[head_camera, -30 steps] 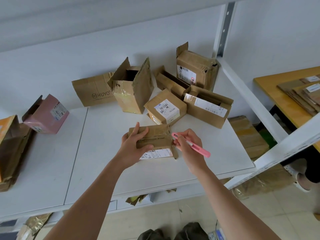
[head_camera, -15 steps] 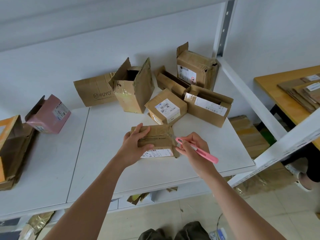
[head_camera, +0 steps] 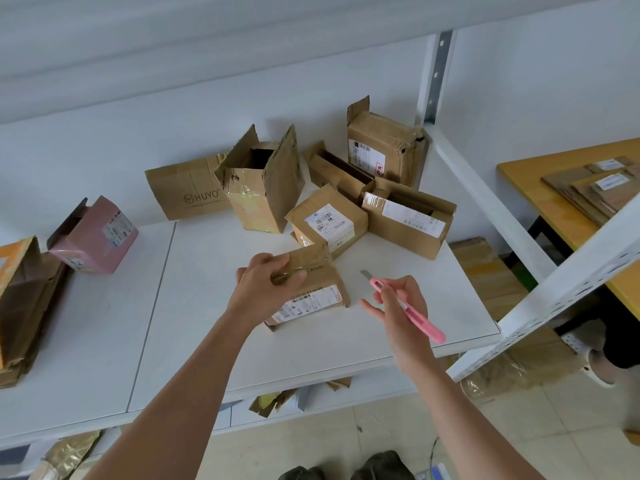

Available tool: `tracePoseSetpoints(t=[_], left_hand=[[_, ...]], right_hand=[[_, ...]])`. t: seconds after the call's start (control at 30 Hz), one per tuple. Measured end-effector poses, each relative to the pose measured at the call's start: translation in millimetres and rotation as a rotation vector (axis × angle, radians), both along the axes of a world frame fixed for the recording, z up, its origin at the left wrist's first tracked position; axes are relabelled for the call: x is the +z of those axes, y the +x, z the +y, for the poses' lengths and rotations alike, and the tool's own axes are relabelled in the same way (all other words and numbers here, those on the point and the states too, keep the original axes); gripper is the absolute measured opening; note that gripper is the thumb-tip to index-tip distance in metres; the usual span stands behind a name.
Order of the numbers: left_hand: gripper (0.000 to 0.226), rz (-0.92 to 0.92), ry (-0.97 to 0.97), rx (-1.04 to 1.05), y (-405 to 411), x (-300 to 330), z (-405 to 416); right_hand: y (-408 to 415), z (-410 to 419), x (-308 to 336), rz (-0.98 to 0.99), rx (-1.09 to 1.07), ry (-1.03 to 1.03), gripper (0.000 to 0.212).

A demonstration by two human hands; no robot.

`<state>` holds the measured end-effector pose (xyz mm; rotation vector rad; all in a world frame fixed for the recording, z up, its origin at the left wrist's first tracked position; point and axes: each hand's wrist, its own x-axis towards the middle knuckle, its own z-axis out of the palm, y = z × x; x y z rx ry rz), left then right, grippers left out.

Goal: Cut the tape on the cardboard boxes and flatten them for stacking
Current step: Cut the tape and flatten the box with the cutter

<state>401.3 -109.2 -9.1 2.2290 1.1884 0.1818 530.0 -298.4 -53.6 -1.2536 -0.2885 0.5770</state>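
A small brown cardboard box [head_camera: 317, 289] with a white label on its near side sits on the white shelf [head_camera: 194, 306]. My left hand [head_camera: 266, 284] grips its top left edge, fingers curled over the taped top. My right hand [head_camera: 401, 308] holds a pink utility knife [head_camera: 403, 304] just right of the box, its blade out and pointing up-left, clear of the cardboard. Behind stand several more brown boxes: an open tall one [head_camera: 265, 188], a labelled one [head_camera: 327, 221] and a long one [head_camera: 410, 220].
A pink box [head_camera: 95, 235] and stacked brown cardboard [head_camera: 20, 306] lie on the shelf at left. A white slanted shelf post [head_camera: 561, 282] runs along the right. Flattened boxes [head_camera: 595, 192] rest on a yellow table at far right. Someone's shoe [head_camera: 597, 367] shows on the floor.
My right hand has drawn the knife away from the box's right end toward the right. My left hand has shifted its grip and the box has turned slightly.
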Motion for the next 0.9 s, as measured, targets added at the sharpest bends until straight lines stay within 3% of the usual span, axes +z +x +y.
tracePoseSetpoints(t=[0.13, 0.2, 0.27, 0.33, 0.4, 0.47, 0.6, 0.8, 0.9], left_hand=[[0.043, 0.056, 0.041, -0.013, 2.8, 7.8, 2.8], [0.053, 0.129, 0.025, 0.020, 0.9, 13.6, 3.6], [0.083, 0.245, 0.016, 0.061, -2.6, 16.5, 3.6], [0.101, 0.212, -0.078, 0.094, -5.9, 16.9, 1.9], [0.094, 0.082, -0.249, 0.108, -9.0, 17.5, -4.6], [0.083, 0.101, -0.293, 0.055, -12.6, 16.8, -7.4], [0.095, 0.118, -0.350, 0.015, -20.9, 16.0, -2.6], [0.095, 0.413, 0.227, 0.176, -13.9, 15.9, 0.2], [0.090, 0.252, 0.323, 0.068, -12.7, 4.8, 1.1]], right_hand=[[-17.7, 5.9, -5.7, 0.029, -0.012, 0.004, 0.003], [-24.3, 13.4, -5.2, 0.056, 0.003, 0.037, 0.002], [-28.5, 22.7, -3.1, 0.061, 0.032, 0.062, 0.003], [-32.5, 33.3, 0.0, 0.046, 0.063, 0.065, 0.004], [-35.4, 44.5, 4.2, -0.011, 0.101, 0.055, 0.003], [-35.1, 56.0, 8.5, -0.084, 0.134, 0.052, 0.002], [-28.8, 72.7, 15.6, -0.079, 0.181, 0.054, 0.005], [-32.7, 60.4, 2.0, -0.104, 0.002, -0.080, 0.005], [-44.9, 53.0, -3.3, 0.083, 0.022, -0.002, 0.004]])
